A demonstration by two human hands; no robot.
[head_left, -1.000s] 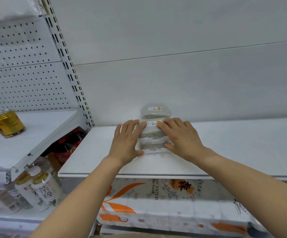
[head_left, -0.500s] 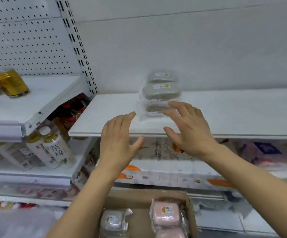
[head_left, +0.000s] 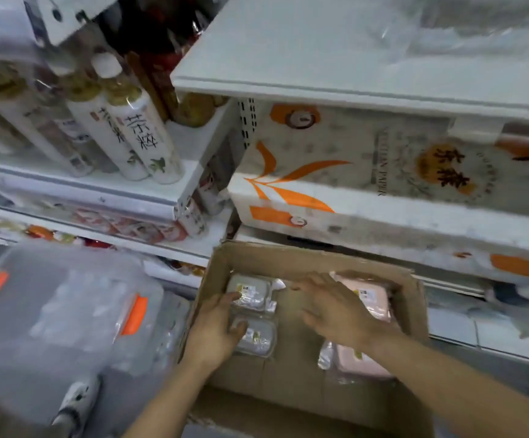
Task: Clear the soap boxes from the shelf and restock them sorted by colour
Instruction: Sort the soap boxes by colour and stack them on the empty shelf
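Note:
A brown cardboard box (head_left: 288, 256) sits below the shelves. Two grey soap boxes in clear wrap lie in its left half, one (head_left: 253, 294) behind the other (head_left: 260, 338). Pink soap boxes lie in its right half, one at the back (head_left: 374, 300) and one nearer me (head_left: 359, 361). My left hand (head_left: 214, 331) rests against the left side of the grey boxes, its fingertips touching both. My right hand (head_left: 336, 308) hovers over the middle of the box with its fingers spread, holding nothing. The white shelf (head_left: 320, 58) is above; what stands on it is blurred.
A large kitchen paper pack (head_left: 367, 172) with orange print fills the shelf just behind the box. White bottles (head_left: 143, 137) stand on the left shelf. A clear plastic bin (head_left: 67, 305) with orange latches stands left of the box.
Both hands left the grey stack on the shelf and dropped into the cardboard box. The view tilted down with them, so the shelf top moved out to the upper edge.

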